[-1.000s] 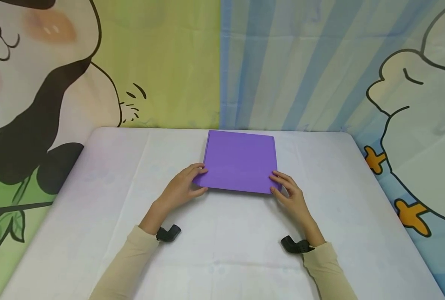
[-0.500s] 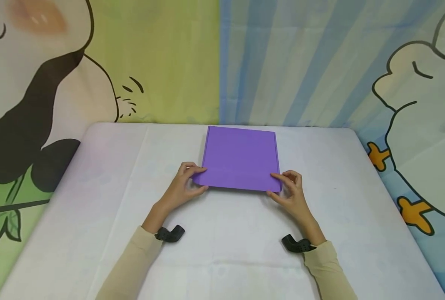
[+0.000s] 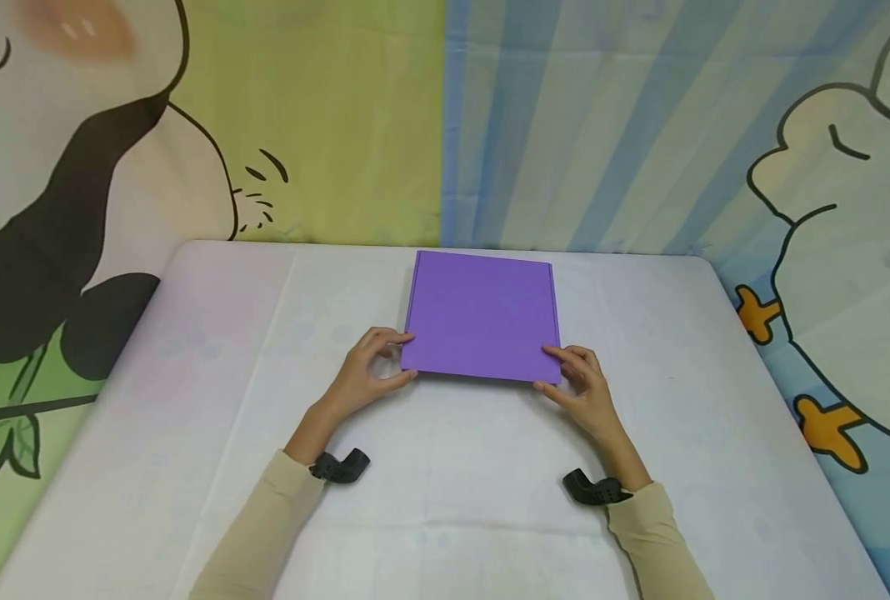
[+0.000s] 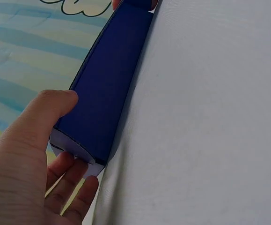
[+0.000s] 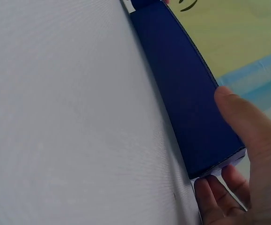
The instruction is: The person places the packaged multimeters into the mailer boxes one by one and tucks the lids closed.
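Observation:
A flat purple cardboard box (image 3: pixel 482 312) lies toward the far edge of the white-covered table, its lid down. At its near left corner, my left hand (image 3: pixel 362 371) grips it, with the thumb on the front edge and a fingertip on the lid. The left wrist view shows the dark front panel (image 4: pixel 105 79), the thumb at its upper edge and fingers by the pale end flap (image 4: pixel 72 143). My right hand (image 3: pixel 583 392) holds the near right corner likewise. In the right wrist view, its thumb (image 5: pixel 238 110) meets the panel's top edge while the fingers curl beneath the end.
A white cloth covers the table (image 3: pixel 445 483). Behind it hangs a backdrop (image 3: pixel 325 125) with cartoon animals and blue stripes. Each wrist carries a black camera mount, one left (image 3: pixel 340 467) and one right (image 3: pixel 595 489).
The purple piece sticking out at the box's near left corner has gone in under my left fingers. My right fingers have shifted at their corner. The head view has tilted slightly.

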Tool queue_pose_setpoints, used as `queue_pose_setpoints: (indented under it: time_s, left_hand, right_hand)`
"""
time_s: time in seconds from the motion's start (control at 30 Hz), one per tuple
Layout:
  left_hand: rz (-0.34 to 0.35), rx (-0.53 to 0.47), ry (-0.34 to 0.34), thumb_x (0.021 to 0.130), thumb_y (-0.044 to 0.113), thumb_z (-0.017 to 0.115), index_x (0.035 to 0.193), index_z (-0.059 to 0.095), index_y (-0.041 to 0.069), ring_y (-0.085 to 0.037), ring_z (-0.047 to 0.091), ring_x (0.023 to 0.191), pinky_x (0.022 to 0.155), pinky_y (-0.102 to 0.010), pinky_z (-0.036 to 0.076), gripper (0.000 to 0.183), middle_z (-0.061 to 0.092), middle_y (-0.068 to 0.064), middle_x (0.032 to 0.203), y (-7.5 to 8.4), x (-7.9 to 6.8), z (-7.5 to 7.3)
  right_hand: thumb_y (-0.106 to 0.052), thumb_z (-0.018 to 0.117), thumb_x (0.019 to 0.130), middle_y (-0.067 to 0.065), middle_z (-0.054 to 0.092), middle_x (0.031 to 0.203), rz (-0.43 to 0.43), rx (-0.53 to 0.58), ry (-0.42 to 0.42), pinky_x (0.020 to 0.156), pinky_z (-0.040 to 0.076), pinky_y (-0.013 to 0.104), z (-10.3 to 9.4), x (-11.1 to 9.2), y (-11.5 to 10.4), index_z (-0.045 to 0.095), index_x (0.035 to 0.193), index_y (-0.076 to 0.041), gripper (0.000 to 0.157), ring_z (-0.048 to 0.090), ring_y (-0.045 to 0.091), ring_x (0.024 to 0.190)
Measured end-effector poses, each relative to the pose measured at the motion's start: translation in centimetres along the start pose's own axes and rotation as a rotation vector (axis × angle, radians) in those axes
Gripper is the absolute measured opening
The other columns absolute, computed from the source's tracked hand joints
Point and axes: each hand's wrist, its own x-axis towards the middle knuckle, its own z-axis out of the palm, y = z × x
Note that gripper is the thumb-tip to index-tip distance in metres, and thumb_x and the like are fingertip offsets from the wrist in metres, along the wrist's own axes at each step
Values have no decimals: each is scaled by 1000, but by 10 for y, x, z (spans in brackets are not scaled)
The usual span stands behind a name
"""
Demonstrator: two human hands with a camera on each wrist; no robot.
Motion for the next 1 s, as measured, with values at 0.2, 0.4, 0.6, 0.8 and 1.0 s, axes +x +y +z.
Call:
queue_pose_setpoints:
  time_s: [0.2, 0.4, 0.6, 0.8, 1.0]
  left_hand:
    - [-1, -64, -2, 69, -3, 78, 117, 57, -8, -35, 59, 88, 75, -49, 53, 52, 56, -23, 110, 0, 1, 0]
    - [-54, -101, -23, 72, -1, 77, 120, 56, -7, -30, 59, 92, 78, -48, 53, 53, 56, -21, 114, -3, 1, 0]
    - [-92, -132, -40, 75, -1, 74, 121, 54, -6, -25, 55, 99, 81, -47, 52, 51, 53, -19, 116, -5, 0, 2]
    - [-85, -125, -39, 77, -3, 71, 124, 51, -6, -29, 53, 103, 80, -47, 51, 51, 50, -21, 117, -5, 0, 3]
    - [-59, -105, -68, 79, -6, 68, 132, 43, -8, -38, 46, 114, 86, -52, 48, 59, 39, -25, 131, -6, 1, 3]
  right_hand:
    - [8, 72, 74, 8, 39, 118, 2, 28, 4, 100, 39, 13, -1, 1, 1, 53, 124, 8, 54, 42, 5, 112]
    - [10, 71, 73, 5, 44, 116, 2, 62, 4, 93, 44, 12, -2, 2, 12, 53, 124, 8, 54, 48, 5, 104]
    - [11, 67, 77, 5, 40, 118, -37, 94, 8, 92, 43, 11, -3, 3, 30, 53, 125, 7, 50, 46, 6, 103]
    - [16, 58, 81, 26, 26, 140, -137, 168, -9, 103, 39, 18, -3, 4, 33, 42, 132, 10, 54, 41, 15, 126]
    - [18, 53, 82, 26, 20, 150, -152, 172, -42, 107, 34, 18, -3, 4, 34, 40, 134, 10, 54, 32, 15, 136]
